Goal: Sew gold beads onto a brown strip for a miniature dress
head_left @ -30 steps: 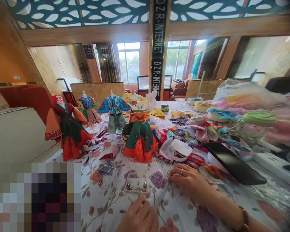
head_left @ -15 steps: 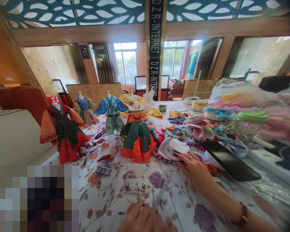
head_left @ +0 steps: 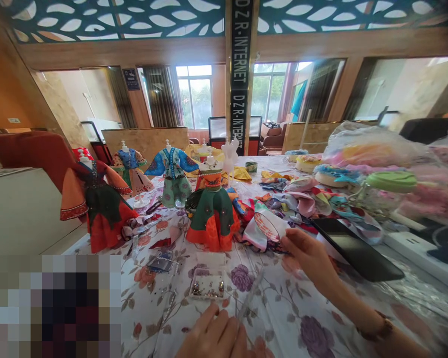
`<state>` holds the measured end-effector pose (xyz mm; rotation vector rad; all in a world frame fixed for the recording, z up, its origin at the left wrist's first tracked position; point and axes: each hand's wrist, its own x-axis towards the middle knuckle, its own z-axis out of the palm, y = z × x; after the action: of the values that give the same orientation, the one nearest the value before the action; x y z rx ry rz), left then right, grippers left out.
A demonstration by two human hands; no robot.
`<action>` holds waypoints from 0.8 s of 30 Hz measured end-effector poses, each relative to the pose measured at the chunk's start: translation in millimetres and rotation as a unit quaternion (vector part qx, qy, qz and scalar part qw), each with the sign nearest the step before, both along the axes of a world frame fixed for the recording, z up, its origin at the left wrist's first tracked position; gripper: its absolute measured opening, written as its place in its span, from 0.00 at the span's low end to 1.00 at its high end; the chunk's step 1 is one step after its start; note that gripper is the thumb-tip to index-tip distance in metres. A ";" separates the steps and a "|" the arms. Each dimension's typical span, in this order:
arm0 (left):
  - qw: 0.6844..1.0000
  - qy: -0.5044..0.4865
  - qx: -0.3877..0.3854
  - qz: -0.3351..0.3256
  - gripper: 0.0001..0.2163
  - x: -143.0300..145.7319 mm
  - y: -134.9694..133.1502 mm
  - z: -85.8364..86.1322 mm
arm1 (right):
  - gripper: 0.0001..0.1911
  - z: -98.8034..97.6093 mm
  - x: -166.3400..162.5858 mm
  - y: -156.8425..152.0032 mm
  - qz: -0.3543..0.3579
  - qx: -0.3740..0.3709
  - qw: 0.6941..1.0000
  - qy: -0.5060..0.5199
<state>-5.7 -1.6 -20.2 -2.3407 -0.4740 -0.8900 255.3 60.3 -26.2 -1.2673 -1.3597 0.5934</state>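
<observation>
My right hand (head_left: 308, 253) is closed in a pinch on the edge of a white roll of tape (head_left: 268, 227), whose inner ring shows red markings. Behind the roll lie pale and coloured fabric pieces. At the bottom edge, my left hand (head_left: 216, 332) has its fingers curled in; the fingertips are mostly hidden, so what they hold cannot be made out. A thin clear strip (head_left: 252, 293) lies beside it. Just beyond is a small clear box (head_left: 209, 285) of tiny beads. Past that box stands a doll form in a green and orange dress (head_left: 212, 219).
Other dressed doll forms (head_left: 97, 199) stand to the left on the floral tablecloth (head_left: 283, 303). A black phone (head_left: 358, 248) and a white power strip (head_left: 425, 256) lie right of my right hand. Farther back are a green-lidded jar (head_left: 392, 181) and plastic bags (head_left: 373, 141).
My right hand has gone from resting by the white roll to pinching its edge, and the roll is turned so its red-marked inside shows. My left hand has shifted slightly left.
</observation>
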 end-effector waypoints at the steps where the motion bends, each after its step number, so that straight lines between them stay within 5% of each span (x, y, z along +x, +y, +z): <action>1: 1.000 -0.003 -0.015 -0.001 0.21 -1.0 0.6 2.2 | 0.19 2.2 -2.7 -2.1 0.024 -0.004 0.999 0.023; 8: 0.969 -0.112 -0.218 0.005 0.11 -12.1 6.8 21.6 | 0.14 17.4 -24.0 -25.6 0.180 -0.038 0.976 0.117; 15: 0.818 -0.252 -0.507 0.097 0.19 -13.7 9.2 26.1 | 0.13 20.1 -40.4 -37.0 0.296 -0.083 0.941 0.141; 19: 0.764 -0.301 -0.568 0.060 0.15 -16.2 14.5 30.6 | 0.12 17.7 -41.2 -39.2 0.316 -0.094 0.933 0.146; 24: 0.759 -0.310 -0.572 0.017 0.07 -19.2 17.4 35.1 | 0.10 15.1 -38.7 -39.7 0.311 -0.097 0.933 0.150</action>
<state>-25.0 15.8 14.8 -2.9393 -1.7422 -1.6940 216.5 20.6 -11.1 -0.8275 -1.4574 1.3326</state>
